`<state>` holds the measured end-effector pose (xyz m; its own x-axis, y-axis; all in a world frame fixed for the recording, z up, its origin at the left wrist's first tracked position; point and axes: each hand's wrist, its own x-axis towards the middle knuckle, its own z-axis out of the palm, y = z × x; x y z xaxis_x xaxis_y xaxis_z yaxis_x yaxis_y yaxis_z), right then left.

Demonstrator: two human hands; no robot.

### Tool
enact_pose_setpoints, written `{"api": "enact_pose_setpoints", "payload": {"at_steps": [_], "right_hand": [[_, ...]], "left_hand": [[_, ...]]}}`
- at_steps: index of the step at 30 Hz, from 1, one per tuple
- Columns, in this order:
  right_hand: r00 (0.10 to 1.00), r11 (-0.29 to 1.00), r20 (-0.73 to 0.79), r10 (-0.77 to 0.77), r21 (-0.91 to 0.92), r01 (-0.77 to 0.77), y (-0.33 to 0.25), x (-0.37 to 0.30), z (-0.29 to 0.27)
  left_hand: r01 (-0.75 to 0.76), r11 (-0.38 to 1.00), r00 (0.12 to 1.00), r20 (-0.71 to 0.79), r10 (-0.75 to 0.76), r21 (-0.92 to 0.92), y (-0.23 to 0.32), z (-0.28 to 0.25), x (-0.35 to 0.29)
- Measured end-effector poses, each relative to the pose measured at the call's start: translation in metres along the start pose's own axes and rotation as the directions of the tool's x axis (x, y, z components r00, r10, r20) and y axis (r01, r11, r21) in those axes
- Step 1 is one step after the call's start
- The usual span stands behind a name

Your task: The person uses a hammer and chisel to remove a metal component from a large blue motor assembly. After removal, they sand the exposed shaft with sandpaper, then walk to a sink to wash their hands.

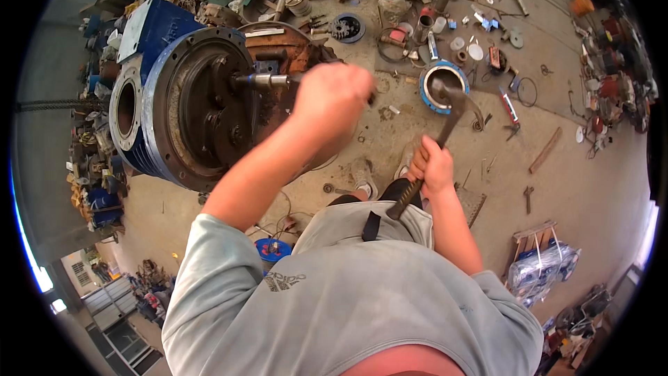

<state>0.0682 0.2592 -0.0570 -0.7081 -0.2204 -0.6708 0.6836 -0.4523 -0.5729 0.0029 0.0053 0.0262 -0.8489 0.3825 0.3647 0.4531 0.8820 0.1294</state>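
Observation:
A large blue gearbox housing (163,108) lies on its side on the floor, its round open face turned toward me, with a steel shaft (268,81) sticking out of the middle. My left hand (330,101) is closed in a fist at the end of that shaft; what it grips is hidden. My right hand (433,166) is shut on the dark handle of a hammer (445,122), whose head points up and away, over the floor to the right of the housing.
The concrete floor is littered with parts: a blue ring (440,83), a gear (346,27), cans, bolts, a red-handled tool (509,106), a wooden stick (545,150). Scrap machine parts pile at the left. A wrapped bundle (543,264) lies at lower right.

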Motion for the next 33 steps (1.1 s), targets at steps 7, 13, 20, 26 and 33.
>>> {"api": "enact_pose_setpoints", "payload": {"at_steps": [7,13,20,26,33], "right_hand": [[0.894,0.961,-0.427,-0.133,-0.278,0.011,-0.005,-0.039,-0.117],[0.778,0.952,-0.586,-0.227,-0.302,0.051,-0.032,-0.082,-0.171],[0.728,0.834,-0.652,-0.21,-0.509,-0.215,-0.037,-0.107,-0.166],[0.674,0.594,-0.72,-0.164,-0.618,-0.515,-0.014,-0.113,-0.164],[0.657,-0.018,-0.682,-0.322,-0.689,-0.724,0.003,-0.128,-0.221]], "left_hand": [[0.287,0.822,0.939,-0.027,-0.344,-0.492,0.046,-0.04,-0.067],[0.712,0.173,0.533,0.364,-0.764,-0.68,0.027,-0.011,-0.158],[0.359,-0.436,0.385,0.557,-0.736,-0.825,-0.012,0.022,-0.165],[-0.263,-0.663,0.49,0.495,-0.718,-0.701,-0.037,0.036,-0.133],[-0.412,-0.78,0.733,0.337,-0.591,-0.472,-0.06,0.055,-0.109]]}}
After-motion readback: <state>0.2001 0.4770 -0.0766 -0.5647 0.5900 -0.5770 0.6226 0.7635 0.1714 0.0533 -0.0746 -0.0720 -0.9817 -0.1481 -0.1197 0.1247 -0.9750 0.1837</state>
